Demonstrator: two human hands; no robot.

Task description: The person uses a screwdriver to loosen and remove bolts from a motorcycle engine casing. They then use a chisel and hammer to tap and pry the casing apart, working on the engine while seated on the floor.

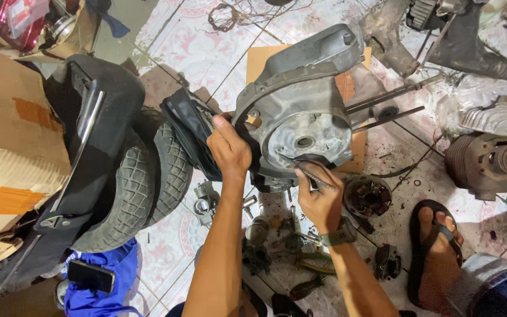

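Observation:
A grey metal engine casing (300, 105) stands tilted on a piece of cardboard (262, 58) on the tiled floor. My left hand (228, 149) grips the casing's left rim, thumb up along the edge. My right hand (319, 196) holds a thin metal tool (303, 170) like a pen, its tip touching the casing's round face near the lower edge. A watch sits on my right wrist. A black rubber part (190, 132) hangs just left of my left hand.
Two tyres (148, 182) and a black scooter body panel (89, 135) lie at left beside cardboard boxes (7, 135). Small engine parts (283, 235) litter the floor below. A cylinder (485, 161) sits at right. Another person's sandalled foot (438, 246) is at lower right. A phone (91, 276) lies on blue cloth.

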